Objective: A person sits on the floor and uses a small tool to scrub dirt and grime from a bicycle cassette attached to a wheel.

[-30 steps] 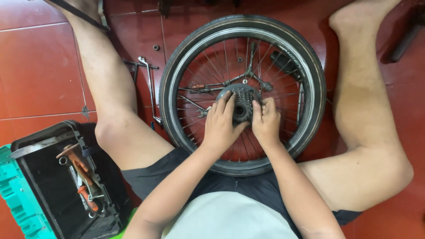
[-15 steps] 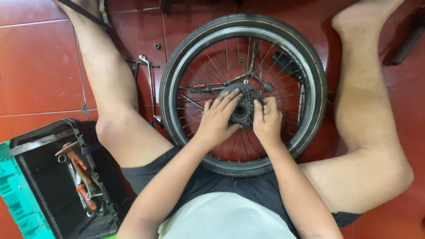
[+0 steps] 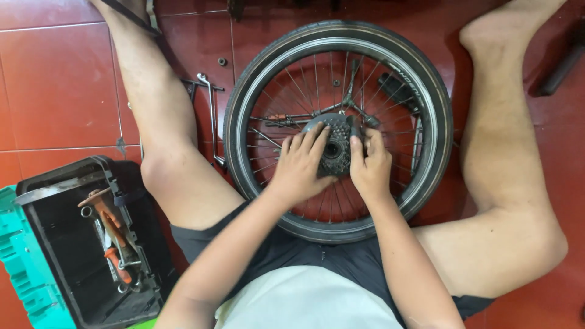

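Observation:
A bicycle wheel point(image 3: 256, 91) with a black tyre and silver spokes lies flat on the red tiled floor between my bare legs. At its hub sits a dark, greasy sprocket cluster point(image 3: 333, 149). My left hand point(image 3: 300, 167) grips the cluster's left side, fingers spread over its top. My right hand point(image 3: 369, 166) clasps its right side, fingers curled on the edge. A three-armed wrench point(image 3: 352, 103) lies under the spokes just beyond the hub.
An open black and green toolbox point(image 3: 73, 244) with orange-handled tools sits at my left. Metal wrenches point(image 3: 210, 116) lie on the tiles beside the wheel. A small nut point(image 3: 222, 61) rests farther out. A dark bar point(image 3: 560, 67) lies at far right.
Both hands have shifted slightly around the sprocket cluster, with the left fingers sliding over its top. The wheel stays in place.

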